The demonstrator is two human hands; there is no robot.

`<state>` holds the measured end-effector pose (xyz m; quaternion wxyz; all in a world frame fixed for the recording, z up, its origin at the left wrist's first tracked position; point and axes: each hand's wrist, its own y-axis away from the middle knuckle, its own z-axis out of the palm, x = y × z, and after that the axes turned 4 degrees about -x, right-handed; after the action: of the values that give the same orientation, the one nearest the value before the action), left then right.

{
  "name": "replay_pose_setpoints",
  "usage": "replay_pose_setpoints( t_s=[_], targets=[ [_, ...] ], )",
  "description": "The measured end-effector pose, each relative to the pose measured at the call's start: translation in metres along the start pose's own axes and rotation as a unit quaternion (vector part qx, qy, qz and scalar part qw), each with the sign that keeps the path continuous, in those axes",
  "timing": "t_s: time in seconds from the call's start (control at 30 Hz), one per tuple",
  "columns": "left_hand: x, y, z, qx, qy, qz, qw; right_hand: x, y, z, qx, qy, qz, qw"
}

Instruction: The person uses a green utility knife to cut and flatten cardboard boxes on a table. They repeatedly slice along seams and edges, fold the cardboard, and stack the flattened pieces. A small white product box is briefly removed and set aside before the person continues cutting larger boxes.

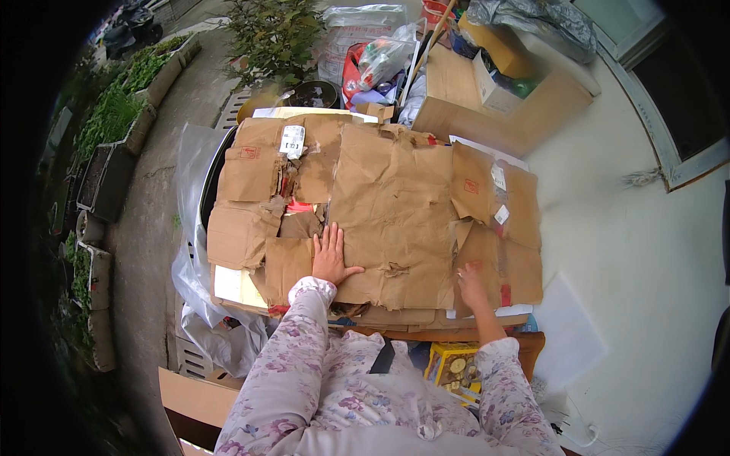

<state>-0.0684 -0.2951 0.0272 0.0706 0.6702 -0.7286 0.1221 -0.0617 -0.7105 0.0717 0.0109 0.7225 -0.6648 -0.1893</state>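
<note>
A large flattened cardboard box (393,199), creased and torn, lies spread over a stack of cardboard in front of me. My left hand (332,256) rests palm down on it, fingers apart, holding nothing. Toward the right side, my right hand (472,284) touches a cardboard flap (482,251) with its fingers curled; whether they grip it cannot be made out. Shipping labels (292,141) and brown tape cling to the worn flaps. Through a torn gap at the left, a red piece (299,206) shows underneath.
A white wall (627,256) stands close on the right. Behind the stack are a wooden cabinet (450,85), filled bags (376,62) and a leafy plant (274,40). Clear plastic sheeting (197,159) hangs at the left, and an open carton (199,393) sits below.
</note>
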Motion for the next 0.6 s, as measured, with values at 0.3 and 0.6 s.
replay_pose_setpoints(
  t_s=[0.3,0.6],
  targets=[
    [0.009,-0.014,-0.023,0.035,0.025,0.067,0.997,-0.135,-0.016,0.026,0.068,0.049,-0.137,0.987],
    [-0.013,-0.028,0.0,-0.047,0.002,0.019,0.999,-0.144,-0.039,0.07,-0.035,0.038,-0.067,0.996]
  ],
)
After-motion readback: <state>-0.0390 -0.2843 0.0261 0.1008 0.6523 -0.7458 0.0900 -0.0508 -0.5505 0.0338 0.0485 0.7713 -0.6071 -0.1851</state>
